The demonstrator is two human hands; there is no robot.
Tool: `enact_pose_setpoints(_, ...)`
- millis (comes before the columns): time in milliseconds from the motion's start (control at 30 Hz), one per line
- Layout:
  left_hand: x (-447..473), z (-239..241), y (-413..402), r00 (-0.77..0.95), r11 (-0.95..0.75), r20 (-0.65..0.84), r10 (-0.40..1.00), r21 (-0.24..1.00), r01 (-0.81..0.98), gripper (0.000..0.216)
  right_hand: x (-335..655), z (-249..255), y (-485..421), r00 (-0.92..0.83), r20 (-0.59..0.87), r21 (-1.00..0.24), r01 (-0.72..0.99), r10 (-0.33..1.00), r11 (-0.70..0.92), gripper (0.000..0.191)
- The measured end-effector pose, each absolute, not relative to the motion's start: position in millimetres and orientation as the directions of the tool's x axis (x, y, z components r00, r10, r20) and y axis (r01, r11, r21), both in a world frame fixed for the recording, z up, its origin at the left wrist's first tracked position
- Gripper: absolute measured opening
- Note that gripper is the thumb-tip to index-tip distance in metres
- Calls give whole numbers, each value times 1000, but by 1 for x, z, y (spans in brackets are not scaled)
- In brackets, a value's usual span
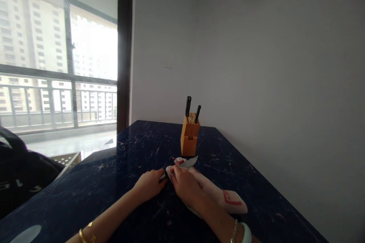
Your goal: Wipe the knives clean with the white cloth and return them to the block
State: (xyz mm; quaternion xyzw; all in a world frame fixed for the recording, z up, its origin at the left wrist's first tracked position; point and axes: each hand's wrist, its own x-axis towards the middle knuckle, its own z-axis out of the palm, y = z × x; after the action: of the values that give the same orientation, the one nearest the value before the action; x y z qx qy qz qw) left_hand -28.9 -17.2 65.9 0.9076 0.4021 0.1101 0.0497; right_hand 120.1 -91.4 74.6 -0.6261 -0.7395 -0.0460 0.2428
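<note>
We log: left grip (151,183) clamped on knife (191,162) handle | right grip (186,186) closed on cloth (226,197) at blade | knife between bench (148,136) side edges, before block (190,142) | we judge midway: two knives (188,105) slotted, this one out.

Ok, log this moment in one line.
left hand: holds knife by handle | right hand: holds white-red cloth at blade | knife block: upright beyond hands, two black handles showing

A dark blue, marbled table (148,140) lies beneath the fingers (174,171). Grey walls (256,64) rise beyond and right of them. Left of the fingers, daylight fills a window (94,45) beside a dark frame (124,53).
</note>
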Motion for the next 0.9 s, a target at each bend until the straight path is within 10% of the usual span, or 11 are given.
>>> enact_pose_setpoints(900, -30, 73, -25, 620, -633, 129, 774, 169, 755, 29, 120, 75, -94, -143, 420, -57, 981, 896, 184, 19)
